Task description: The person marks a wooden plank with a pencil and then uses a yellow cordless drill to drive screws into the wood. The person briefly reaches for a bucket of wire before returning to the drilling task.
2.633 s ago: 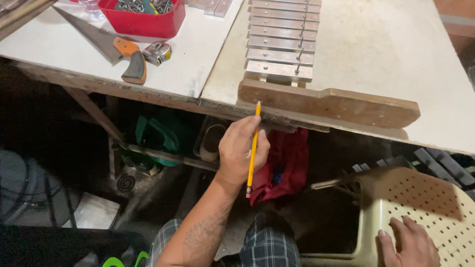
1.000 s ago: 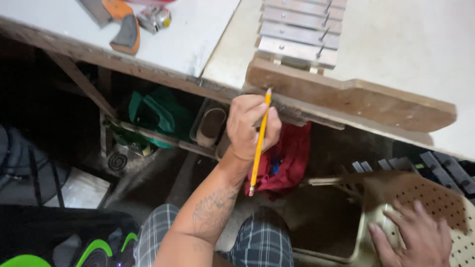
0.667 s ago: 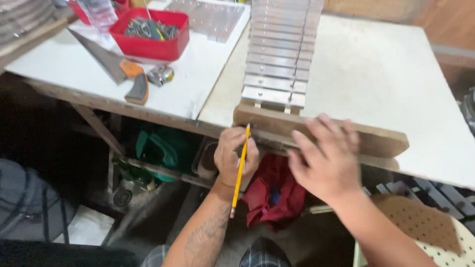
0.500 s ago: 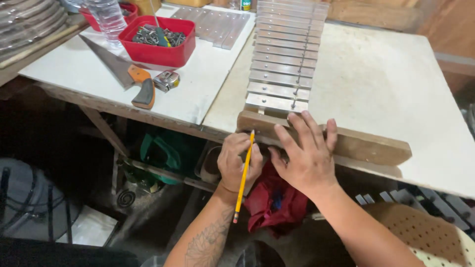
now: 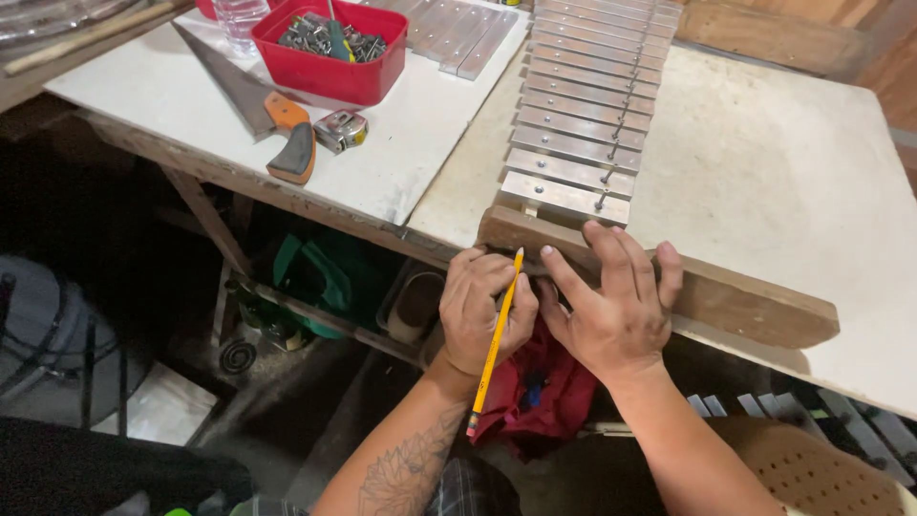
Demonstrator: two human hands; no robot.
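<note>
A yellow pencil [image 5: 495,340] is clamped in the fingers [image 5: 497,277] of the left hand [image 5: 482,311], its tip set against a wooden bar [image 5: 735,301] at the worktop [image 5: 783,172] edge. The right hand [image 5: 611,311] is laid flat on that bar, fingers [image 5: 611,253] spread apart. Behind it, metal bars [image 5: 583,124] are ranged in a row. Farther left lie a handsaw [image 5: 258,105], a tape measure [image 5: 341,130] and a red tray [image 5: 334,48].

Right hand [image 5: 611,306] moved off perforated chair, now flat on wooden bar [image 5: 707,291]; left hand [image 5: 482,311] raised to bar's near edge; pencil [image 5: 495,339] tip now against wood.
</note>
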